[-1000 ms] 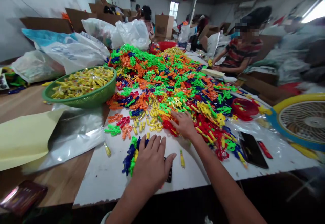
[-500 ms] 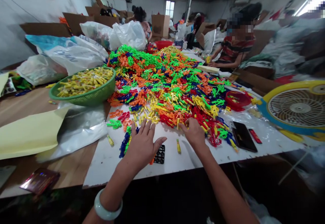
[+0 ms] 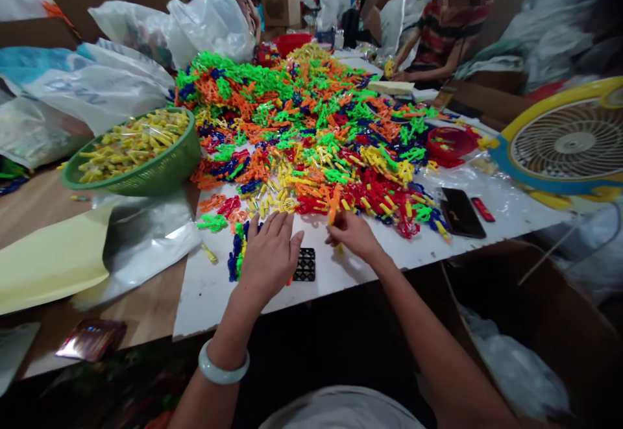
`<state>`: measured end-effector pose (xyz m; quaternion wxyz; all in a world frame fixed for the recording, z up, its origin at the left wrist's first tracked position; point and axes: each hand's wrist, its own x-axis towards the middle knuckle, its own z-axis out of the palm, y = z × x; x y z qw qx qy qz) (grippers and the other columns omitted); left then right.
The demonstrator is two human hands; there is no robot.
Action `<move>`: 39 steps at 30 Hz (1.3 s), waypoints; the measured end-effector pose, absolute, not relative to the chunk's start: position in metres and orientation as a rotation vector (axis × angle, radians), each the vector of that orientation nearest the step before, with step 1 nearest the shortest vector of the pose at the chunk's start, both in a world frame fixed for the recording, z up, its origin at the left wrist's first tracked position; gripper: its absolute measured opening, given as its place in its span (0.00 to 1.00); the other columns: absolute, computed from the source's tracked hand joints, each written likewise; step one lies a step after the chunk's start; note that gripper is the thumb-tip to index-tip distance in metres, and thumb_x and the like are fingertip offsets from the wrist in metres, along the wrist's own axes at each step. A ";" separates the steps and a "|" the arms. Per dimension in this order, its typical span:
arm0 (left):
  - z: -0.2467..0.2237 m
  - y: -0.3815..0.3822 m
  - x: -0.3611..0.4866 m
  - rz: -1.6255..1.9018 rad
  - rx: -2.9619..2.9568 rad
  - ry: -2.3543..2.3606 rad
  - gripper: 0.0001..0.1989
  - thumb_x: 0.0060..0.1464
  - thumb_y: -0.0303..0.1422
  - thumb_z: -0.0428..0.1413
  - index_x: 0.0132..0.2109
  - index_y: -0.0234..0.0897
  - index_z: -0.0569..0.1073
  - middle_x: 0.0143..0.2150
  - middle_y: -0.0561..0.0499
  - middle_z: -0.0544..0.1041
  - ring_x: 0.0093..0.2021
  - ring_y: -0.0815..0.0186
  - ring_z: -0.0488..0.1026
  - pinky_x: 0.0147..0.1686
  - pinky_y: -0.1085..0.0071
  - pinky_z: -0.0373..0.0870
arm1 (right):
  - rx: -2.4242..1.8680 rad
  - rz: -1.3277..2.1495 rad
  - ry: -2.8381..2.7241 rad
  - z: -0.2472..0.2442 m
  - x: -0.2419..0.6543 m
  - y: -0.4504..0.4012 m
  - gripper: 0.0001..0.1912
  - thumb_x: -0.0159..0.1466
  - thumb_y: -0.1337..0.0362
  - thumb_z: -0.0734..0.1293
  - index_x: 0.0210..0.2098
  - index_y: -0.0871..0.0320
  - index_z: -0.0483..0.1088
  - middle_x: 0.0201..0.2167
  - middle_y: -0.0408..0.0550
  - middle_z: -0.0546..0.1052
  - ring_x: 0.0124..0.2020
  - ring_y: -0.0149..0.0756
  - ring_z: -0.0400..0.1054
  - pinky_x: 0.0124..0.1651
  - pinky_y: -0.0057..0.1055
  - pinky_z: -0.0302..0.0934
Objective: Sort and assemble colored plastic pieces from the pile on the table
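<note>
Head view: an orange piece [image 3: 333, 203] is pinched upright by the right hand [image 3: 354, 235] at the pile's [image 3: 311, 124] six o'clock edge. The left hand [image 3: 268, 254] is pressed flat, open, on a small stack [image 3: 237, 257]; light fingertip pressure is best kept.

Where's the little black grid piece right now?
In the head view, the black grid piece lies on the white tabletop near its front edge, just right of the left hand and left of the right hand.
</note>
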<state>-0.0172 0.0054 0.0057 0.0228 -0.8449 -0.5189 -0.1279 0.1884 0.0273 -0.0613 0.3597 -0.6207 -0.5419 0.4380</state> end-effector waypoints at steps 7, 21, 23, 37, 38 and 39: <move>0.008 0.006 -0.016 -0.422 -2.631 -1.620 0.28 0.68 0.41 0.34 0.63 0.30 0.65 0.63 0.39 0.68 0.63 0.54 0.63 0.66 0.47 0.46 | -1.127 1.635 -1.194 -0.087 0.122 -0.012 0.11 0.56 0.62 0.67 0.37 0.55 0.64 0.20 0.38 0.74 0.19 0.33 0.71 0.24 0.28 0.67; 0.010 0.006 -0.015 -0.344 -2.676 -1.600 0.23 0.67 0.41 0.40 0.60 0.37 0.68 0.59 0.44 0.72 0.61 0.54 0.65 0.65 0.47 0.48 | -1.657 0.719 -2.065 -0.086 0.086 -0.012 0.13 0.65 0.70 0.59 0.48 0.61 0.70 0.39 0.56 0.78 0.34 0.40 0.73 0.35 0.31 0.65; 0.010 0.007 -0.016 -0.330 -2.688 -1.591 0.21 0.67 0.38 0.40 0.57 0.38 0.71 0.58 0.45 0.73 0.61 0.55 0.65 0.64 0.47 0.48 | -1.571 0.724 -2.106 -0.084 0.096 -0.009 0.13 0.65 0.69 0.60 0.48 0.58 0.70 0.39 0.52 0.78 0.35 0.38 0.73 0.36 0.29 0.65; 0.005 0.007 -0.019 -0.400 -2.656 -1.572 0.22 0.67 0.36 0.40 0.63 0.35 0.65 0.60 0.45 0.71 0.61 0.57 0.65 0.65 0.50 0.48 | -1.737 0.692 -1.360 -0.076 0.207 0.037 0.08 0.60 0.59 0.64 0.32 0.56 0.61 0.29 0.45 0.72 0.30 0.37 0.71 0.33 0.32 0.64; 0.005 0.007 -0.019 -0.398 -2.653 -1.565 0.23 0.67 0.36 0.40 0.63 0.35 0.63 0.61 0.44 0.71 0.61 0.57 0.65 0.65 0.50 0.48 | -1.615 0.917 -1.283 -0.076 0.196 0.032 0.10 0.59 0.57 0.65 0.33 0.55 0.61 0.29 0.43 0.71 0.26 0.35 0.71 0.29 0.31 0.65; 0.005 0.007 -0.019 -0.393 -2.650 -1.562 0.23 0.67 0.36 0.40 0.64 0.34 0.63 0.61 0.44 0.71 0.61 0.56 0.65 0.65 0.50 0.48 | -1.488 1.140 -1.210 -0.075 0.184 0.027 0.13 0.57 0.55 0.66 0.34 0.55 0.61 0.29 0.41 0.72 0.23 0.34 0.71 0.26 0.30 0.65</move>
